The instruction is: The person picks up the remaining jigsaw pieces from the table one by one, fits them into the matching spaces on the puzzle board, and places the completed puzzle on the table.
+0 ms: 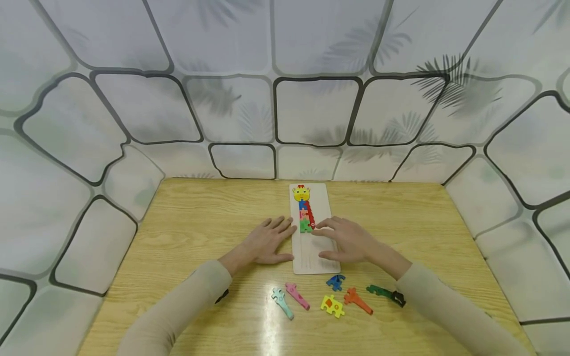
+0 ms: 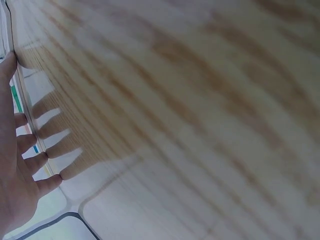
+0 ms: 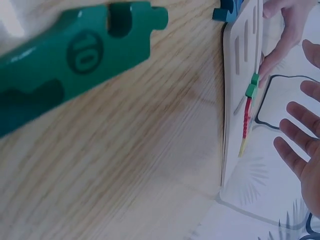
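A pale wooden puzzle board [image 1: 318, 264] lies upright to me on the table. In its upper part sit a yellow giraffe head [image 1: 301, 194], blue, pink and green [image 1: 305, 226] neck pieces, and a red mane piece [image 1: 310, 212]. My left hand [image 1: 269, 242] rests flat with its fingers spread, fingertips at the board's left edge. Over the board's right side is my right hand [image 1: 349, 240], fingers extended and apart, index fingertip close by the lower end of the red piece. Nothing shows between its thumb and fingers; the right wrist view also shows those fingers [image 3: 292, 150] spread.
Loose puzzle pieces lie nearer me: light blue [image 1: 282, 302], pink [image 1: 297, 296], dark blue [image 1: 336, 282], yellow [image 1: 332, 306] and orange [image 1: 358, 300]. A dark green piece [image 3: 75, 60] marked 10 lies by my right forearm. A patterned fabric wall [image 1: 318, 113] borders the wooden table [image 1: 200, 202].
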A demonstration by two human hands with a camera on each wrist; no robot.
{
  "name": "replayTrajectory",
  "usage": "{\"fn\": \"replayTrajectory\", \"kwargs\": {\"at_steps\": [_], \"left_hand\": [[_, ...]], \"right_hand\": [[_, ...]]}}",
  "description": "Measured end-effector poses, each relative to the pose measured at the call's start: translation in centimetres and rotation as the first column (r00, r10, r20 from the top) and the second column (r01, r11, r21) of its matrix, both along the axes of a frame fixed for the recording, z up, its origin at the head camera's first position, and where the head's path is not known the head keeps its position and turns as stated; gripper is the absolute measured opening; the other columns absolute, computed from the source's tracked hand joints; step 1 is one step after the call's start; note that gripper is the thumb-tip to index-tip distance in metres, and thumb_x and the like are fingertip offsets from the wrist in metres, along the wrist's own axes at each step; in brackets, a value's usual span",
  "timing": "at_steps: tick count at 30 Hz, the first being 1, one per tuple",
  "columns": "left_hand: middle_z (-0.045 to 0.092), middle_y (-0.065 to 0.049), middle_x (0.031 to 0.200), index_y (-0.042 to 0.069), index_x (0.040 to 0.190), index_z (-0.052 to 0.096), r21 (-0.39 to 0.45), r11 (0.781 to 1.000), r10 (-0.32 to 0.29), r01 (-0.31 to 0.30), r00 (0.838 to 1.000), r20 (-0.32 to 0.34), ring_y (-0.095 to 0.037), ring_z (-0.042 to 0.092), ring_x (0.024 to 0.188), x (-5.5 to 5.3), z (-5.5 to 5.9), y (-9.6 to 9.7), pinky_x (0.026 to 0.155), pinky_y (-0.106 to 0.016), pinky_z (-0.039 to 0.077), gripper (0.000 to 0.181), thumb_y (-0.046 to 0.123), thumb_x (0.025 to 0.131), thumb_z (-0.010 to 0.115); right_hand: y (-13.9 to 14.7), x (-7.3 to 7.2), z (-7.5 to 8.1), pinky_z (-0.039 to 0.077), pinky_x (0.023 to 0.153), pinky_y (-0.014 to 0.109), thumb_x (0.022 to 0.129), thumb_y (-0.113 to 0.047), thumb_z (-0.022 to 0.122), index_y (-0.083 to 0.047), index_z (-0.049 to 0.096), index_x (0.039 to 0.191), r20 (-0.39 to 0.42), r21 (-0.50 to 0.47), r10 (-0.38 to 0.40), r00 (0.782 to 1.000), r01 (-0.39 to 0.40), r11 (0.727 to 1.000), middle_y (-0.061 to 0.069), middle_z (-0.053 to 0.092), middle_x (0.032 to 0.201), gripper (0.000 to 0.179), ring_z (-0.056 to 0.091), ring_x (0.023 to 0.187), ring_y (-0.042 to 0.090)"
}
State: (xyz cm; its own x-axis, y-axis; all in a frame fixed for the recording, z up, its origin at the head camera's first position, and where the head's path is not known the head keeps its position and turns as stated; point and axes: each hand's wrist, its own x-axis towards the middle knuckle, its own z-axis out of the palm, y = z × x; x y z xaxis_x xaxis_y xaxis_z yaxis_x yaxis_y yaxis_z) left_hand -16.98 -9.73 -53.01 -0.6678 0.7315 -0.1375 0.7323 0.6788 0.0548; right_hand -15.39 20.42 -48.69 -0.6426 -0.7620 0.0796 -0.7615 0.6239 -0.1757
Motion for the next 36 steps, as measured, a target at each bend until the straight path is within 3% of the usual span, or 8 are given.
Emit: {"fn": "replayTrajectory", "kwargs": {"at_steps": [24,30,36], "left_hand": [[0.025,-0.01,0.177,0.018,0.169,0.027,-0.008,1.0,-0.001,0.001,1.0,-0.016,-0.036,0.029,0.163,-0.1,-0.1,0.0,0.131,-0.056,0.032,0.09,0.075,0.101,0.041],[0.024,-0.01,0.177,0.018,0.169,0.027,-0.019,1.0,0.002,-0.002,1.0,-0.011,-0.035,0.029,0.163,-0.1,0.0,0.0,0.131,-0.055,0.032,0.09,0.075,0.101,0.042],[0.025,-0.01,0.177,0.018,0.169,0.027,-0.01,1.0,0.002,-0.002,1.0,-0.004,-0.035,0.028,0.163,0.0,0.0,-0.1,0.131,-0.056,0.031,0.09,0.075,0.101,0.042]], "right_hand": [[-0.4,3.5,0.5,0.06,0.101,0.046,0.091,-0.049,0.08,-0.019,0.069,0.14,-0.05,-0.057,0.064,0.997,-0.067,0.996,0.005,0.069,0.138,0.059,0.066,0.124,0.023],[-0.1,4.3,0.4,0.059,0.104,0.045,0.093,-0.053,0.076,-0.021,0.068,0.14,-0.054,-0.047,0.056,0.997,-0.059,0.997,0.003,0.068,0.139,0.058,0.066,0.126,0.022],[0.6,4.9,-0.2,0.06,0.1,0.046,0.088,-0.047,0.083,-0.019,0.07,0.137,-0.067,-0.083,0.045,0.997,-0.051,0.995,0.004,0.069,0.136,0.059,0.067,0.122,0.023]]}}
